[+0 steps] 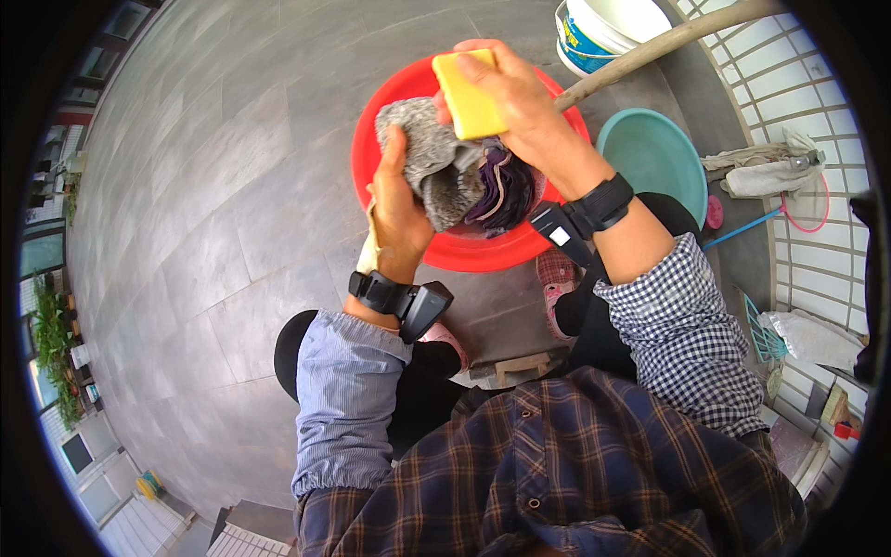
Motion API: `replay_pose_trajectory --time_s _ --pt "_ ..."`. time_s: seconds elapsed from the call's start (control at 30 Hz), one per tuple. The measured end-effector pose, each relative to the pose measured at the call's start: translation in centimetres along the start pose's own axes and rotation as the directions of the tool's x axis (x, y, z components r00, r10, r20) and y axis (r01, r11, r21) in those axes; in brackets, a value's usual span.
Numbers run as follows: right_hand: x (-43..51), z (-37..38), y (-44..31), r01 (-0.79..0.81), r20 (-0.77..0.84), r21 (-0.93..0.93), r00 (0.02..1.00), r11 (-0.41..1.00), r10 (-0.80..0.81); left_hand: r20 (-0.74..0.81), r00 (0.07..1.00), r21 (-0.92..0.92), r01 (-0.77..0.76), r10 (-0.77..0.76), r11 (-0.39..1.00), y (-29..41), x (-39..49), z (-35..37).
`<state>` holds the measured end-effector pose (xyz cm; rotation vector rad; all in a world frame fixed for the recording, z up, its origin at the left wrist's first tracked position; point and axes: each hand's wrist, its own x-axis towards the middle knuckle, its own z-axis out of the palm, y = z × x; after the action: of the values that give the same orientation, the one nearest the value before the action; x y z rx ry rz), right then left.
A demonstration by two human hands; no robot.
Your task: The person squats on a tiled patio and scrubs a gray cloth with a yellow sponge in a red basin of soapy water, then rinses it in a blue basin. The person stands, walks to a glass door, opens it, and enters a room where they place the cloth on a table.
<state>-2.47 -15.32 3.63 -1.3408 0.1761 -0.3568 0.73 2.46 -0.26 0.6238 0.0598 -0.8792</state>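
Observation:
My left hand [402, 209] grips a grey mottled knit cloth item [424, 136] by its left side, raised over a red plastic basin [459, 259]. In my right hand [511, 90] is a yellow rectangular bar [468, 94], which looks like laundry soap. The bar is held close above the upper right part of the grey cloth; whether they touch I cannot tell. Dark purple striped fabric [502, 188] lies in the basin, under and to the right of the grey item. My hands partly hide the basin's inside.
A teal basin [651, 163] stands to the right, below a white bucket [612, 31]. A wooden pole [654, 56] slants down to the red basin's rim. Cloths [766, 167] and a blue-handled net [745, 228] are by the tiled wall. Grey tiled floor [209, 230] stretches left.

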Motion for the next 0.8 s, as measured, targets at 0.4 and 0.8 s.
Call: replay_pose_trajectory --time_s 0.4,0.8 --pt "-2.4 4.5 3.5 0.419 0.2 -0.826 0.843 0.378 -0.498 -0.071 0.994 -0.142 0.073 -0.084 0.987 -0.9 -0.9 0.4" --pt "-1.9 4.2 4.7 -0.007 -0.249 -0.735 0.932 0.678 -0.261 -0.151 0.987 -0.094 0.05 -0.064 0.994 -1.8 -0.5 0.9"
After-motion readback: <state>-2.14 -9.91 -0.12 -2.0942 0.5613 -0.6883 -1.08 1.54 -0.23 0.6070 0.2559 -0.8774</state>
